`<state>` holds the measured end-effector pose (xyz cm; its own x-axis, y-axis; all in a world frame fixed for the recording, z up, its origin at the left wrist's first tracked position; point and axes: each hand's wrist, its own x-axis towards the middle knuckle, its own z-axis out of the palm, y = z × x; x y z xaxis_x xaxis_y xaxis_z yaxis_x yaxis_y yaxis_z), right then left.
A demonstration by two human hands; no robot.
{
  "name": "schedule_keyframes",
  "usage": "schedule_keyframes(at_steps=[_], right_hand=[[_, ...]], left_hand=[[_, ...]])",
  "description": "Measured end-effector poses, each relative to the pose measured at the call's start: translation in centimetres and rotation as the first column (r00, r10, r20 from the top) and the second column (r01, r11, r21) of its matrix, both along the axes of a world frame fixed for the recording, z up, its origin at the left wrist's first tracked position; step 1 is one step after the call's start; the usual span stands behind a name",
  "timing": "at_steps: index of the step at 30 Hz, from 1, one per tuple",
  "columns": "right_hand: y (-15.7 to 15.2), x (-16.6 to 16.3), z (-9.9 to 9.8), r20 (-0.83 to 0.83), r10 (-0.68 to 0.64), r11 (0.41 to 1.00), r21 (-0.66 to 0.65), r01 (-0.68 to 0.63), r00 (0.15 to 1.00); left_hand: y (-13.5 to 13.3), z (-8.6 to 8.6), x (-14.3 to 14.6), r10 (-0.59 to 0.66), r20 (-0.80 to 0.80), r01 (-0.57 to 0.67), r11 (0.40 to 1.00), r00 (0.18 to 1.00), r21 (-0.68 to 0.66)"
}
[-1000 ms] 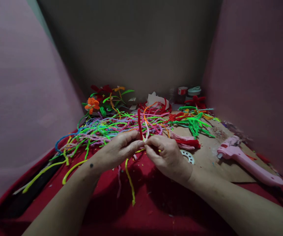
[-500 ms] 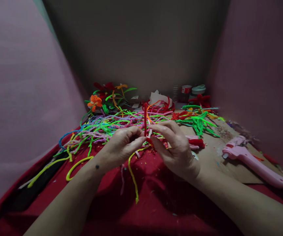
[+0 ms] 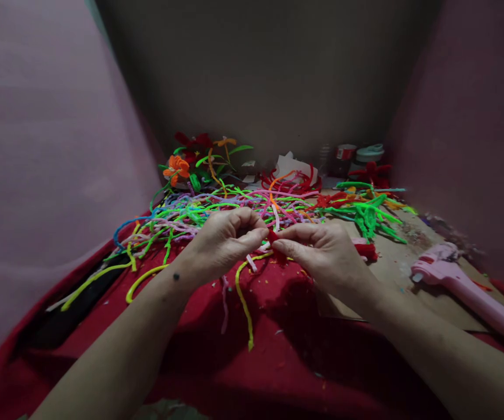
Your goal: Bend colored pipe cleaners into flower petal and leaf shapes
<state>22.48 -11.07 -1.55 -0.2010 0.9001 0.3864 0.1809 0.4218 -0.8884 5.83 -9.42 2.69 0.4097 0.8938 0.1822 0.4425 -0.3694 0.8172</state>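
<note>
At the near middle of the bench, over the red cloth (image 3: 252, 361), the left hand (image 3: 223, 242) and the right hand (image 3: 322, 254) meet fingertip to fingertip. Each has thumb and forefinger pressed together on the same short piece of red fuzzy pipe cleaner (image 3: 273, 237), which shows only as a small red tuft between them. One long yellow pipe cleaner (image 3: 243, 297) curves down toward the near edge just below the left hand.

At the far right stand two small containers, a jar with a red label (image 3: 345, 157) and a tub with a pale green lid (image 3: 369, 154); what is in them cannot be made out.

Beyond the hands spreads a loose tangle of green, pink, purple and yellow pipe cleaners (image 3: 199, 211), too many to count. One orange pipe-cleaner flower (image 3: 177, 168) sits at the far left. One pink plastic glue gun (image 3: 466, 289) lies on a brown cardboard sheet (image 3: 392, 274) at the right, well apart from the hands.
</note>
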Motion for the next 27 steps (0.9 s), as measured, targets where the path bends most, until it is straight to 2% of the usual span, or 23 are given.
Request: schedule_keyframes(at_steps=[3, 6, 9, 14, 16, 18, 21, 24, 27], right_hand=[[0.4, 0.2, 0.3, -0.072, 0.075, 0.974, -0.21, -0.089, 0.995], [0.5, 0.3, 0.5, -0.176, 0.071, 0.945, -0.304, -0.123, 0.982], [0.6, 0.4, 0.6, -0.283, 0.02, 0.942, -0.316, -0.113, 0.959], [1.1, 0.7, 0.4, -0.395, -0.082, 0.97, -0.243, -0.018, 0.915], [1.1, 0.7, 0.3, -0.391, -0.115, 0.974, -0.223, 0.026, 0.913], [1.1, 0.6, 0.4, -0.362, -0.131, 0.977, -0.206, 0.058, 0.923], [0.9, 0.3, 0.4, -0.303, -0.15, 0.975, -0.204, 0.09, 0.941], [0.8, 0.1, 0.3, -0.259, -0.16, 0.97, -0.222, 0.103, 0.952], [0.7, 0.0, 0.1, -0.245, -0.136, 0.968, -0.241, 0.076, 0.96]], left_hand=[[-0.2, -0.1, 0.2, 0.016, 0.033, -0.015, 1.0, 0.999, -0.016], [-0.3, 0.0, -0.1, 0.011, 0.022, -0.011, 1.0, 1.0, -0.025], [-0.2, 0.4, -0.5, 0.002, -0.028, -0.001, 0.999, 1.0, 0.035], [0.1, 0.8, -0.8, 0.01, -0.171, 0.028, 0.975, 0.985, 0.221], [0.0, 0.8, -0.8, -0.003, -0.162, 0.033, 0.983, 0.987, 0.182], [-0.1, 0.6, -0.7, -0.05, -0.087, 0.052, 0.998, 0.995, 0.024], [-0.4, 0.2, -0.3, -0.058, 0.14, 0.084, 0.979, 0.988, -0.185], [-0.7, -0.2, 0.3, 0.021, 0.301, 0.034, 0.984, 0.953, -0.173], [-1.0, -0.3, 0.8, 0.068, 0.347, -0.046, 0.996, 0.935, -0.071]])
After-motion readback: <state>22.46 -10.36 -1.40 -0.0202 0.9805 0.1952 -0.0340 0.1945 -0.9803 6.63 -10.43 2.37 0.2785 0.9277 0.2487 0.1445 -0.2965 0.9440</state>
